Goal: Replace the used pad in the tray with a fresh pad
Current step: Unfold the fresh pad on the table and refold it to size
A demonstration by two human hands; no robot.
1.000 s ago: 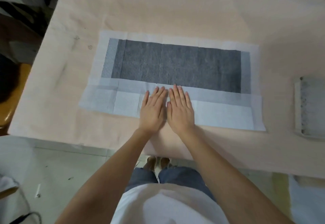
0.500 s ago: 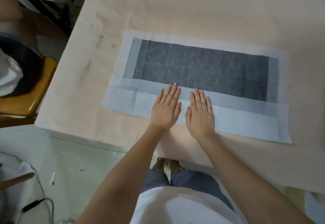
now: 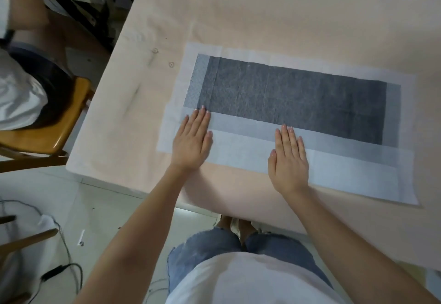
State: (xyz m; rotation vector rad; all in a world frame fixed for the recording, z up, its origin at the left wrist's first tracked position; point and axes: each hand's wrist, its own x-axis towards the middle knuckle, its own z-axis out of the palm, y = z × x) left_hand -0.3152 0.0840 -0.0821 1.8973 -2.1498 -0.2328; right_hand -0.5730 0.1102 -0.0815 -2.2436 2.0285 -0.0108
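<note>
A pad [image 3: 298,98] with a dark grey middle and white borders lies spread on the table [image 3: 262,12]. Its near edge is folded over as a white flap [image 3: 243,151]. My left hand [image 3: 192,140] presses flat on the flap near the pad's left end, fingers together. My right hand [image 3: 287,160] presses flat on the flap near its middle, palm down. Neither hand holds anything. No tray is in view.
The table's left edge and near edge are close to the pad. A wooden chair [image 3: 45,134] with another person seated stands at the left. Cables [image 3: 59,270] lie on the tiled floor below.
My hands, side by side at the flap's middle, have slid apart along it; the left one has gone furthest toward the pad's left end. The camera has turned left, and the tray at the right has left the view.
</note>
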